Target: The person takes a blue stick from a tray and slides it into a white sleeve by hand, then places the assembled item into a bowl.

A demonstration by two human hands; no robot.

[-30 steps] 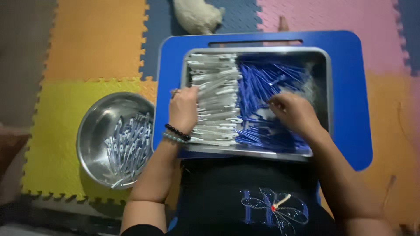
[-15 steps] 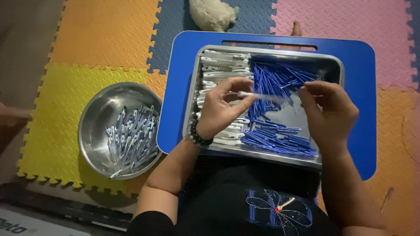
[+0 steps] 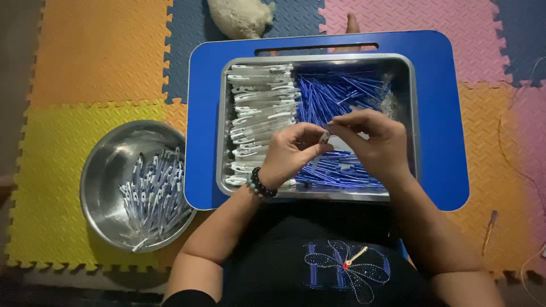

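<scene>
Left hand and right hand meeting fingertip to fingertip, both pinching one small white pen piece, above steel tray

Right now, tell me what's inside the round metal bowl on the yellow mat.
The bowl holds a loose pile of pens, white with blue parts, lying mostly toward its right side. Whatever sits beneath the pile is covered; the bare left part shows only shiny metal.

Foam mat floor — bowl, blue table

Small white pen part pinched between both hands above tray.
</scene>
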